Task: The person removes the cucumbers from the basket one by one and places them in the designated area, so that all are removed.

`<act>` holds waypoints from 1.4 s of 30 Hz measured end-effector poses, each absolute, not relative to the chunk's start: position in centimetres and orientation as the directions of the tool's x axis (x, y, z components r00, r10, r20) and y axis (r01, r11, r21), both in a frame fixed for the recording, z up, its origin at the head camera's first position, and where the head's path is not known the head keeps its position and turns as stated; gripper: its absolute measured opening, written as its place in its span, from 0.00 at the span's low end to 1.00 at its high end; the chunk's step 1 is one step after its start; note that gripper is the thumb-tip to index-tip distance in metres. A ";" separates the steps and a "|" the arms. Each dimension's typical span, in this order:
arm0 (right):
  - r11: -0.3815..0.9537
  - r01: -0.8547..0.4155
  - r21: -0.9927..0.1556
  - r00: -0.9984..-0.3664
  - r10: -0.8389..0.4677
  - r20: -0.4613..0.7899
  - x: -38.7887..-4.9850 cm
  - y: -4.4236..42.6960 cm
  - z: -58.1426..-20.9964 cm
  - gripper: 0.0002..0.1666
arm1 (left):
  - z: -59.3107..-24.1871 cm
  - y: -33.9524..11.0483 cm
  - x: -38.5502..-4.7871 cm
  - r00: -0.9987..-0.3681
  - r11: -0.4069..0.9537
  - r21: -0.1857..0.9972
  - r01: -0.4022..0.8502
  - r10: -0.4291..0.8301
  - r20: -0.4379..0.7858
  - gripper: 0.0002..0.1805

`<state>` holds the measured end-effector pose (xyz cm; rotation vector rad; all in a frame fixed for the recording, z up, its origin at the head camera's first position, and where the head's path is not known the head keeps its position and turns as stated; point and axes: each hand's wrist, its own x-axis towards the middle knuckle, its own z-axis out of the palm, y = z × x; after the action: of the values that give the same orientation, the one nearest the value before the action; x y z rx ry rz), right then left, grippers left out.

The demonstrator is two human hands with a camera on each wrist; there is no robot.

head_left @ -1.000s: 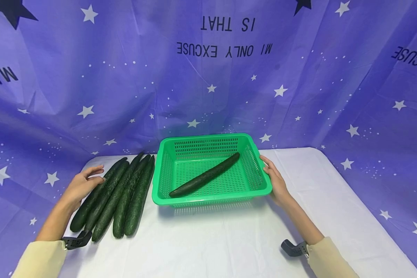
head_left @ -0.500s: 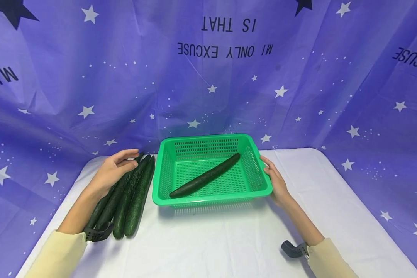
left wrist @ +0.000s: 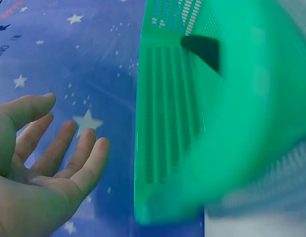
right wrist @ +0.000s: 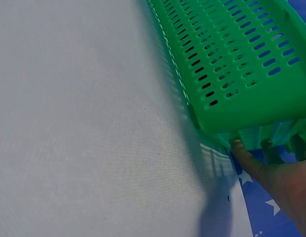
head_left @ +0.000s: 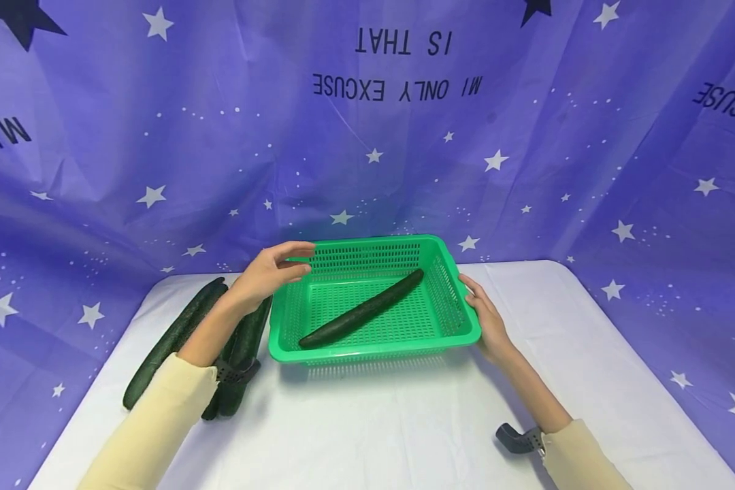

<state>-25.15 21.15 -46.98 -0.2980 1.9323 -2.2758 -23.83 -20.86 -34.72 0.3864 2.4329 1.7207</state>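
Note:
In the head view a green plastic basket (head_left: 376,352) with slotted walls stands on the white cloth. One long dark-green cucumber (head_left: 361,317) lies slantwise inside it. My left hand (head_left: 269,272) is held over the basket's left rim, fingers apart and holding nothing; the left wrist view shows the same hand (left wrist: 54,168) with its palm bare. At the basket's right end my right hand (head_left: 486,320) touches the outside with its fingers, as the right wrist view also shows. Several more cucumbers (head_left: 174,344) lie side by side left of the basket, partly covered by my left forearm.
White cloth (head_left: 373,435) covers the table. Blue-purple star-printed fabric (head_left: 367,184) rises behind and at both sides, close to the basket's far edge. A dark camera mount (head_left: 517,439) sits on the right wrist, with a similar one (head_left: 235,373) on the left.
My left hand has moved rightward from above the leftmost cucumbers, across the row, to the basket's left rim. The right hand, the basket and the cucumber inside have stayed put.

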 end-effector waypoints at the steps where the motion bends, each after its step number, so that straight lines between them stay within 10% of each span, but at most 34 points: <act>1: -0.164 -0.023 -0.986 -0.970 -0.234 0.062 -25.2 21.2 -47.0 0.30 | -34.7 -20.3 -24.2 -0.956 0.305 0.945 0.117 0.292 0.024 0.28; 42: -0.165 -0.028 -0.986 -0.965 -0.252 0.069 -25.3 21.3 -47.2 0.30 | -39.7 -10.2 -32.0 -0.791 0.548 0.836 0.012 0.516 -0.327 0.32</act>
<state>-25.33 21.31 -47.16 -0.3273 1.9256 -2.2673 -32.01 -10.20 -39.71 0.4244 2.2333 1.2010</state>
